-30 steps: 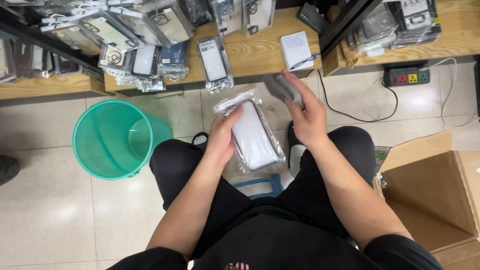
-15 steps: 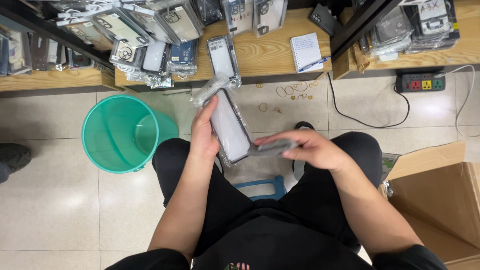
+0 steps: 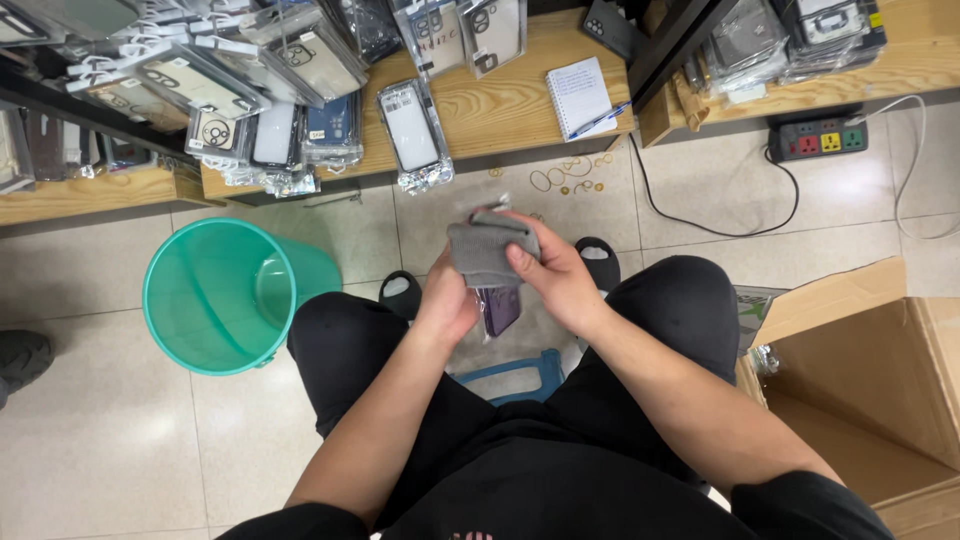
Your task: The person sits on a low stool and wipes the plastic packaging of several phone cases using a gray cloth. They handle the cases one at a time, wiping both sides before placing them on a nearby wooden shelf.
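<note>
While the right hand pinches a grey phone case between thumb and fingers, closed on its right edge, the left hand wraps around the bundle from below and behind, its fingers also closed, though exactly what they press is hidden by the case. Just under the grey case, a dark purple case shows between the two palms, touching both. A scrap of clear wrapping pokes out above the grey case. The bundle is held over the person's lap, between the knees, above a blue stool of which only an edge shows. To the person's left a green plastic bin stands upright on the tiled floor, near the left knee but apart from it. To the right an open cardboard box sits beside the right thigh. Ahead, a low wooden shelf carries many packaged phone cases, a spiral notepad with a pen lying across it, and some rubber bands lie on the floor just before it. A power strip rests further right, its cable trailing over the tiles.
</note>
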